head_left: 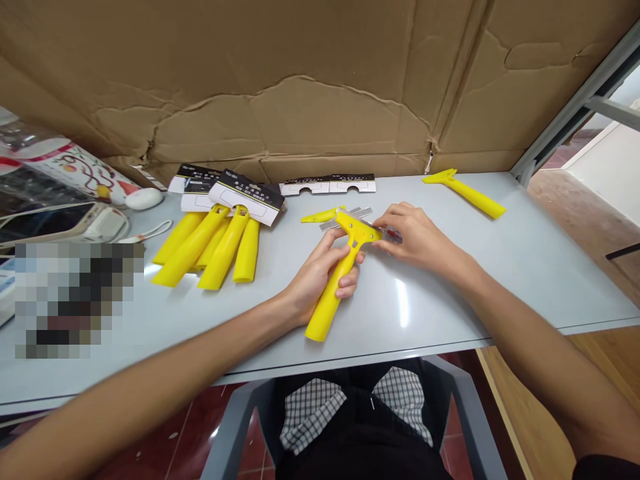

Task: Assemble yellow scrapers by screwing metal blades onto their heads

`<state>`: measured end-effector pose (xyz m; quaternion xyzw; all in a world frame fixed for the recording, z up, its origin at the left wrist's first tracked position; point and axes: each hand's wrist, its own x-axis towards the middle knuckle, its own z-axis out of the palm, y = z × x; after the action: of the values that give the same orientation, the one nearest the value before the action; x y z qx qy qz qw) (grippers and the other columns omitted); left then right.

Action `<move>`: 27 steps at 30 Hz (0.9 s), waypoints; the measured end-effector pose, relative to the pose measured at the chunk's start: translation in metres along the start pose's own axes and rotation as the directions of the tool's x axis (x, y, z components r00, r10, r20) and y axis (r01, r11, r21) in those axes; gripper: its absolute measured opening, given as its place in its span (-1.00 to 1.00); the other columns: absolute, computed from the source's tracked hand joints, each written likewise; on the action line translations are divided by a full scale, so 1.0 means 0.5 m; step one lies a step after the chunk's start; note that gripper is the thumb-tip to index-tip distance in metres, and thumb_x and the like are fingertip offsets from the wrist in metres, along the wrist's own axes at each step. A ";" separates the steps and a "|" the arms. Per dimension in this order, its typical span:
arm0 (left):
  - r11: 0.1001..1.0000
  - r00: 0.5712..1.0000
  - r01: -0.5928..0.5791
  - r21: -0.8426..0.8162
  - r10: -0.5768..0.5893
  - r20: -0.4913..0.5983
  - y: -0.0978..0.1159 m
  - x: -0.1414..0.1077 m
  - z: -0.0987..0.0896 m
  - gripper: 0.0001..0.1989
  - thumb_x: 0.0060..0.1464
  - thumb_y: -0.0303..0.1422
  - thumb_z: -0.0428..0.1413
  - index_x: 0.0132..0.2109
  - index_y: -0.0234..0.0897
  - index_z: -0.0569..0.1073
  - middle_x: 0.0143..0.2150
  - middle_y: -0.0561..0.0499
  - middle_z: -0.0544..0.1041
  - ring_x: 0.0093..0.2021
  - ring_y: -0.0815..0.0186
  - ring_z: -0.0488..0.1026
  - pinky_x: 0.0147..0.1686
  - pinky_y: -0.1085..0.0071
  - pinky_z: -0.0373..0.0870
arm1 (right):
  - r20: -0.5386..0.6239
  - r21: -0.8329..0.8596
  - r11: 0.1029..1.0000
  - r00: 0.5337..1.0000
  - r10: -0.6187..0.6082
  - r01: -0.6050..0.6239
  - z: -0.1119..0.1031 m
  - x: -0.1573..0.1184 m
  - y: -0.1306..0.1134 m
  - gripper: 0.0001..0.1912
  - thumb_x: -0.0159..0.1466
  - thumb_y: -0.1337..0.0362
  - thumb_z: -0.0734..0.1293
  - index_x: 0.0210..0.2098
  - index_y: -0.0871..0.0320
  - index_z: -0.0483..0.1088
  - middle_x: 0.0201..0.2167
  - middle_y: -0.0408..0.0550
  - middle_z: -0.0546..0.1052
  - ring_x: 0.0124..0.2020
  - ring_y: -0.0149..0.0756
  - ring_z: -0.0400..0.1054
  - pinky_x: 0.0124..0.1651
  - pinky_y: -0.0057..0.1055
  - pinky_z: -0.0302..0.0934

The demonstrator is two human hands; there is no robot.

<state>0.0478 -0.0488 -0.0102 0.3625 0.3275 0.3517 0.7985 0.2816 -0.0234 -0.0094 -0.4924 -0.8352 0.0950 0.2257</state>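
Observation:
A yellow scraper (336,288) is gripped round its handle by my left hand (320,273), its wide head tilted up and away from me. Metal blade pieces (361,213) show behind the head. At the head's right end, my right hand (413,239) is closed, thumb and fingers around a small red item (394,234) that is mostly hidden. Just beyond my left hand, a yellow piece (320,217) lies on the table. Another yellow scraper (473,195) rests at the back right.
Several yellow handles (227,250) with black-and-white cards (247,197) lie at the left. More cards (353,183) are by the cardboard wall (300,127). A scanner-like device (95,223), a white round object (144,199) and a bottle (65,160) stand farther left on the grey table (430,313).

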 end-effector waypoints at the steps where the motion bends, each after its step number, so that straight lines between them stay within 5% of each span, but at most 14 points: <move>1: 1.000 1.000 0.003 -0.001 -0.003 0.000 -0.001 0.000 0.000 -0.72 0.32 -0.37 0.15 0.10 -0.08 0.30 -0.24 0.02 0.49 -0.60 0.52 0.24 -0.66 0.60 0.13 | 0.004 -0.005 1.000 1.000 -0.002 0.002 0.001 0.001 -0.001 -0.75 0.38 0.14 0.47 -0.01 0.12 0.58 -0.06 0.05 0.60 -0.04 -0.03 0.40 0.03 -0.14 0.19; 14: 0.999 0.998 -0.023 0.027 0.025 -0.062 0.001 0.001 0.006 -0.72 0.32 -0.39 0.11 0.13 -0.15 0.30 -0.25 0.00 0.51 -0.59 0.49 0.27 -0.65 0.56 0.20 | -0.002 0.057 0.998 1.000 0.013 -0.013 0.010 0.003 0.007 -0.71 0.34 0.24 0.47 0.05 0.12 0.57 -0.18 0.00 0.59 -0.14 -0.11 0.44 -0.03 -0.20 0.26; 22: 0.981 0.980 -0.127 0.147 0.147 -0.137 0.013 0.008 0.005 -0.89 0.33 -0.41 0.04 -0.02 -0.25 0.33 -0.33 -0.07 0.58 -0.53 0.37 0.38 -0.56 0.46 0.40 | -0.016 0.068 0.998 1.000 0.003 -0.002 0.006 0.002 0.020 -0.53 0.33 0.41 0.38 0.22 0.07 0.49 -0.24 -0.05 0.59 -0.17 -0.12 0.44 -0.06 -0.21 0.26; 27: 0.977 0.964 -0.162 0.136 0.186 -0.190 0.021 0.004 0.011 -0.89 0.36 -0.32 0.12 -0.15 -0.26 0.39 -0.41 -0.05 0.56 -0.51 0.41 0.36 -0.53 0.53 0.36 | -0.001 0.062 0.998 1.000 0.027 -0.026 0.003 0.002 0.024 -0.64 0.33 0.42 0.37 0.10 0.14 0.54 -0.25 -0.04 0.59 -0.21 -0.17 0.43 -0.10 -0.27 0.23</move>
<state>0.0498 -0.0440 0.0007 0.3994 0.3942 0.4353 0.7040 0.2899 -0.0163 -0.0149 -0.4962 -0.8250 0.1235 0.2404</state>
